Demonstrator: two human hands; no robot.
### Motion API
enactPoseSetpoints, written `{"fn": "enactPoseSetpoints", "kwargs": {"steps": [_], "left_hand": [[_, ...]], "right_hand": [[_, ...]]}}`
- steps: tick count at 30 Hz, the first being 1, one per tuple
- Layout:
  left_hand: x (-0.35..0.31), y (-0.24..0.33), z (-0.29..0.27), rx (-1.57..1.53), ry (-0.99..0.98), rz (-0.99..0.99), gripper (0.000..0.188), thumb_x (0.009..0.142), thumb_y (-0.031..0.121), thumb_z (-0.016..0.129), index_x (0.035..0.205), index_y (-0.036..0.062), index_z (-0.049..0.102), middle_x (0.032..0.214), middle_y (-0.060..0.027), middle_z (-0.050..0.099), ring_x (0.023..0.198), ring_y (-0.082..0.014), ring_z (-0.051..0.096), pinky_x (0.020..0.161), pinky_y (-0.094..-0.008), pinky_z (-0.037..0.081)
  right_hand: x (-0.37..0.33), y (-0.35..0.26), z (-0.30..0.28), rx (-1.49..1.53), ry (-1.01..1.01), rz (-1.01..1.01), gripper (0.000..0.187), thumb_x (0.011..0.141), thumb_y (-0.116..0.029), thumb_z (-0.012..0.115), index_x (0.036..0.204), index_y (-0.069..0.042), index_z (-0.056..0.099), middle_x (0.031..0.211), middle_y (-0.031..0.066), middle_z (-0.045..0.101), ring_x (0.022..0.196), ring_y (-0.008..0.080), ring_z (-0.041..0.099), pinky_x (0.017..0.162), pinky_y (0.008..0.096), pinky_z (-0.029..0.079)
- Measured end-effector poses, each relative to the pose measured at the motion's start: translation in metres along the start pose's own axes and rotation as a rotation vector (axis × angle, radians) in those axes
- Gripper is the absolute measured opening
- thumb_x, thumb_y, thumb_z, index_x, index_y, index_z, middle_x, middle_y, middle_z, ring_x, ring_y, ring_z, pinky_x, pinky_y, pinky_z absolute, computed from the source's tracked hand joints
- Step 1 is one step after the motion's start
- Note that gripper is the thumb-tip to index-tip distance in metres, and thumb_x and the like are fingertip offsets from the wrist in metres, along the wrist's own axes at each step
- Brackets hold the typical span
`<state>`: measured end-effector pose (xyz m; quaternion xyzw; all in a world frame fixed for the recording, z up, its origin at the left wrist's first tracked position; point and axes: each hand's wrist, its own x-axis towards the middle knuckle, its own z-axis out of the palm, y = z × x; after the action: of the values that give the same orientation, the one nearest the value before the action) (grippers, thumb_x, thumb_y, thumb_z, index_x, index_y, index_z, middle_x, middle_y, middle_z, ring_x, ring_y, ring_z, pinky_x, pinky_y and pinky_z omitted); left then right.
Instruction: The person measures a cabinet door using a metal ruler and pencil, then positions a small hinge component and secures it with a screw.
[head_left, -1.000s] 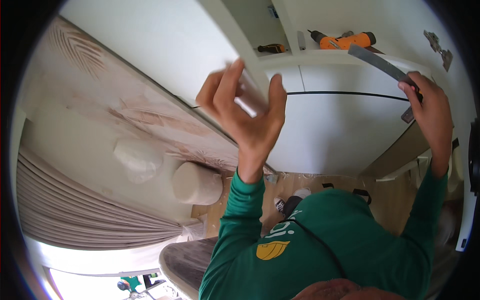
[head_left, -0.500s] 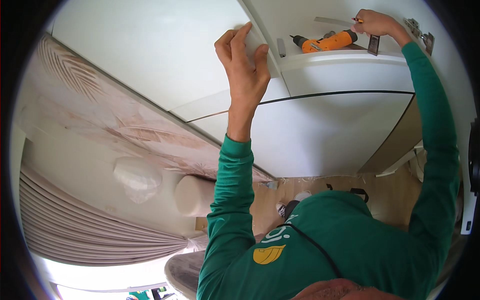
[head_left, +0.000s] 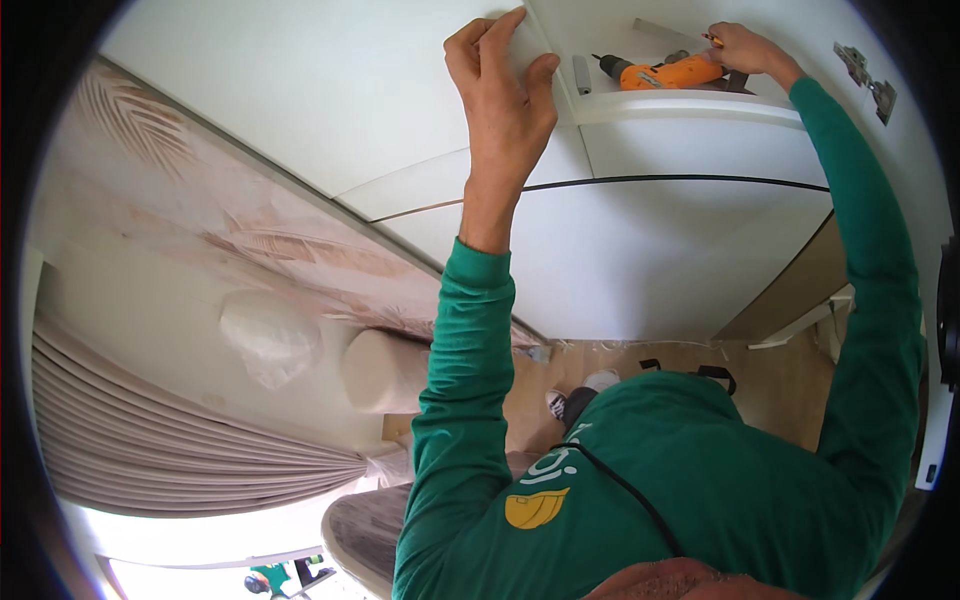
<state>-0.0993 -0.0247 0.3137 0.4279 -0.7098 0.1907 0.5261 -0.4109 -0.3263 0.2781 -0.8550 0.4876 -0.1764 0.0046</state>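
My left hand is raised at the edge of a white cabinet panel. Its fingers are bent but apart, with the thumb separated from them, and nothing shows in it. My right hand is closed round a pencil with an orange body, over a white shelf. A try square appears to be in the same hand: its thin metal blade points left and its dark stock hangs below the fingers. Just under this hand lies an orange and black cordless drill, partly covering the square.
A small grey piece lies left of the drill. Metal hinges are fixed on the white side panel at right. Behind my left arm are a patterned wall panel, a pale roll, a clear plastic bag and a gathered curtain.
My right hand has moved left, away from the hinges and closer to the drill. The square's dark stock no longer overlaps the shelf's front edge. My left hand has shifted slightly upward along the panel.
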Motion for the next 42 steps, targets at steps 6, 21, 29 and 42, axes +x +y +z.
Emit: {"fn": "enactPoseSetpoints", "kwargs": {"steps": [6,21,29,42], "left_hand": [[0.003,0.002,-0.004,0.013,0.060,0.105,0.054,0.089,-0.003,0.070,0.140,0.0040,0.052,0.132,-0.0222,0.045,0.127,-0.0389,0.045,0.108,-0.0484,0.045],[0.010,0.003,-0.018,-0.032,0.056,0.099,0.053,0.085,-0.004,0.074,0.134,0.0018,0.054,0.126,-0.0217,0.051,0.118,-0.0401,0.052,0.102,-0.0465,0.049],[0.010,0.000,-0.017,0.010,0.039,0.127,0.052,0.087,-0.001,0.075,0.134,0.0022,0.054,0.127,-0.0207,0.050,0.120,-0.0376,0.051,0.100,-0.0459,0.050],[0.010,0.000,-0.017,-0.017,0.016,0.091,0.052,0.088,0.000,0.075,0.135,0.0029,0.053,0.128,-0.0211,0.047,0.120,-0.0373,0.050,0.100,-0.0461,0.051]], "right_hand": [[-0.056,-0.071,-0.046,-0.136,0.406,-0.116,0.041,0.104,-0.030,0.057,0.127,0.003,0.058,0.116,0.0236,0.065,0.107,0.0392,0.064,0.096,0.0427,0.050],[-0.203,-0.246,0.014,0.495,0.847,-0.569,0.034,0.088,0.002,0.076,0.120,-0.005,0.067,0.102,0.0076,0.072,0.078,0.0181,0.068,0.061,0.0282,0.056],[-0.192,-0.248,0.035,0.403,0.828,-0.613,0.032,0.091,0.002,0.072,0.122,-0.005,0.067,0.106,0.0086,0.072,0.078,0.0196,0.067,0.059,0.0293,0.054],[-0.191,-0.252,0.041,0.433,0.793,-0.550,0.035,0.090,-0.001,0.075,0.123,-0.005,0.066,0.105,0.0092,0.070,0.080,0.0217,0.068,0.065,0.0309,0.058]]}}
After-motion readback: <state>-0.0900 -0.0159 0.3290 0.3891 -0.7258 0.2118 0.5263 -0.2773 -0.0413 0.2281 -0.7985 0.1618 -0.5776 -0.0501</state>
